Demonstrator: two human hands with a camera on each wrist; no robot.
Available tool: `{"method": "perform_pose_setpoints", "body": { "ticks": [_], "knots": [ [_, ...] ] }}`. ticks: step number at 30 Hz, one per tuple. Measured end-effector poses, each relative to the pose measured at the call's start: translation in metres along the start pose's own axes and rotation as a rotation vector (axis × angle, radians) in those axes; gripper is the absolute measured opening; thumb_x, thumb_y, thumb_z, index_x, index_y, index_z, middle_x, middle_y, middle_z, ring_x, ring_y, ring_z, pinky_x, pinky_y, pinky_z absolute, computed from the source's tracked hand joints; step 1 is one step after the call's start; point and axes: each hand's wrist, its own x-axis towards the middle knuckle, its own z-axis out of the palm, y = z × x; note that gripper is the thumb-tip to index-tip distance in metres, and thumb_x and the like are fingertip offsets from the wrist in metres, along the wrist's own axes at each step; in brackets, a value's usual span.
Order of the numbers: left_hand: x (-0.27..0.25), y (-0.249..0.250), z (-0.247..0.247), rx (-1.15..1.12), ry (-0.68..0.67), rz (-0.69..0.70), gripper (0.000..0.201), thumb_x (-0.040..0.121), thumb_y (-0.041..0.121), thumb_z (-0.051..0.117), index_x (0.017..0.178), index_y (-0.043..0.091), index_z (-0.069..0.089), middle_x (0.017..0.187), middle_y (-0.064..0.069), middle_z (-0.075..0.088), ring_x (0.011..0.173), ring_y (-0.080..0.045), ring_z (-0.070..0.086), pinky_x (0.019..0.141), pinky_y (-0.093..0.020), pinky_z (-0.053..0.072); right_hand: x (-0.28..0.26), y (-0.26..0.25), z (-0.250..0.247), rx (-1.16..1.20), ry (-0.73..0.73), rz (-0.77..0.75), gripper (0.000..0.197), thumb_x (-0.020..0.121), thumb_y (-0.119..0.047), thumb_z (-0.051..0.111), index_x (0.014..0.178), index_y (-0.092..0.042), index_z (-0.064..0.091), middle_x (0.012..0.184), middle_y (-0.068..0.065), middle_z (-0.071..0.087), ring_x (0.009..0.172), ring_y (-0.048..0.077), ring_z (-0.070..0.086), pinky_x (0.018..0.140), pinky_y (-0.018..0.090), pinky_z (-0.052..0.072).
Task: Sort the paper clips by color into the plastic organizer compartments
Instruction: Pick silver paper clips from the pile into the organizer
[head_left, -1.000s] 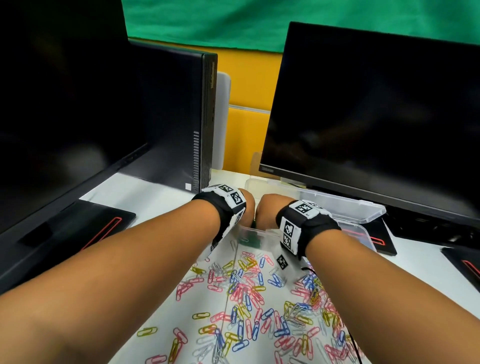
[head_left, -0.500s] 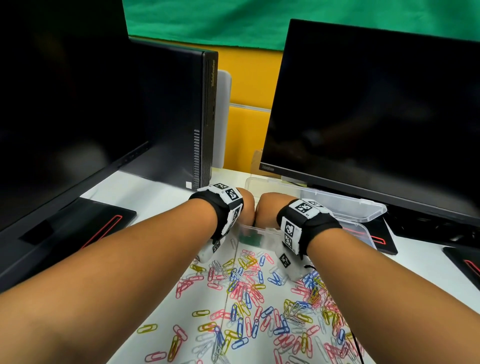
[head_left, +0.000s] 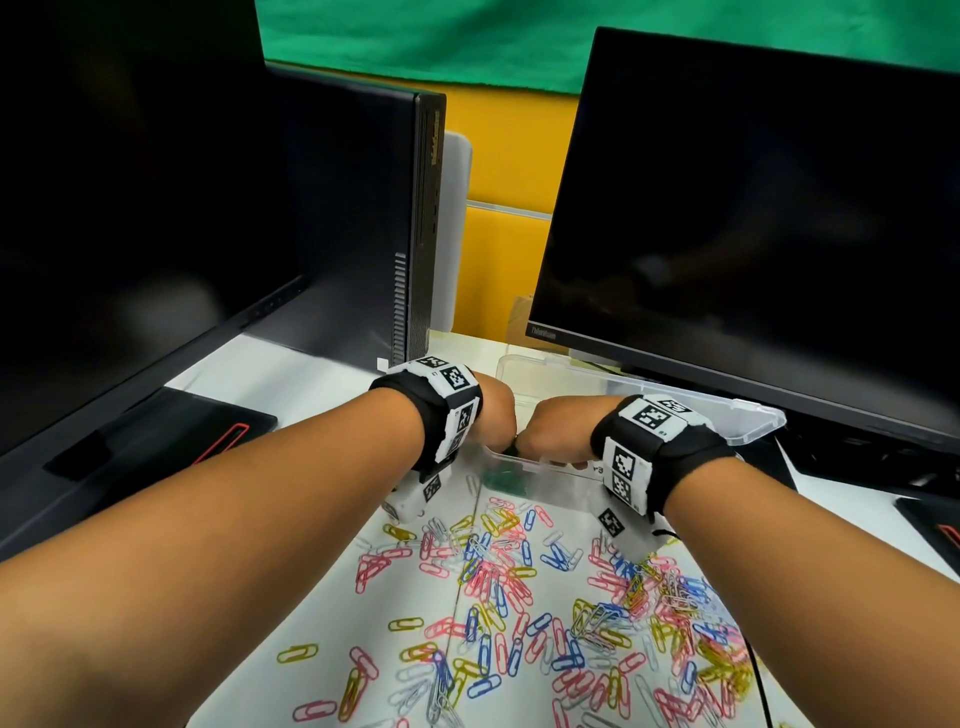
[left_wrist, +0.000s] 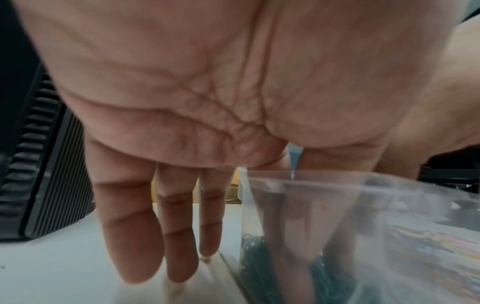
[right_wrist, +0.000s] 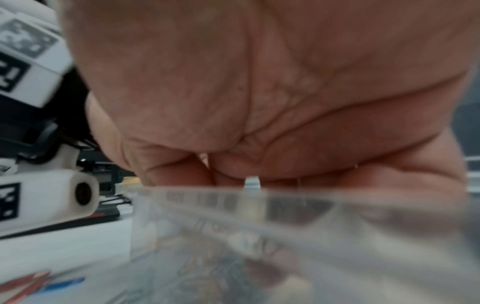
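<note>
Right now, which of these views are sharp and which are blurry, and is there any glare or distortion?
Head view: sharp, wide-angle bending at the edges, faint reflections on the dark right-hand monitor screen. Left wrist view: left hand fairly clear, clear plastic organizer box smeared. Right wrist view: softest; the box wall and right hand are out of focus.

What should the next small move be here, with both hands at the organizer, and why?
Probably draw the left hand back from the organizer to the loose paper clips and pick one. In the left wrist view its fingers hang straight outside the clear wall, with the index finger and thumb inside above green clips; I see no clip held. Many clips lie unsorted on the table. The right hand's grip is hidden.
</note>
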Motion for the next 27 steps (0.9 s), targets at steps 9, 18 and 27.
{"method": "perform_pose_setpoints", "body": {
  "ticks": [9,18,27],
  "knots": [
    [0.032,-0.011,0.019,0.014,-0.069,-0.027,0.027,0.083,0.046,0.073,0.083,0.020,0.068,0.070,0.006,0.056,0.067,-0.014,0.055,0.075,-0.030,0.052,-0.001,0.002,0.005,0.030,-0.042,-0.093,0.027,0.096,-0.039,0.044,0.086,-0.023,0.063,0.079,-0.007,0.056,0.079,0.016,0.056,0.066,0.029,0.039],
    [-0.031,-0.003,-0.007,-0.249,-0.027,0.006,0.019,0.092,0.031,0.064,0.093,0.013,0.069,0.076,0.000,0.059,0.065,-0.015,0.052,0.060,-0.025,0.043,-0.014,0.012,-0.001,0.207,-0.027,-0.193,0.021,0.095,-0.013,0.049,0.102,-0.016,0.068,0.098,0.005,0.067,0.076,0.020,0.064,0.070,0.030,0.052],
    [-0.063,-0.026,-0.012,-0.497,0.081,0.040,0.039,0.099,0.042,0.055,0.120,0.012,0.069,0.117,-0.005,0.069,0.112,-0.025,0.062,0.098,-0.036,0.049,-0.015,0.042,0.010,0.423,0.119,-0.237,0.014,0.089,-0.015,0.068,0.091,-0.029,0.069,0.082,-0.005,0.074,0.069,0.013,0.063,0.054,0.022,0.049]
  ]
}}
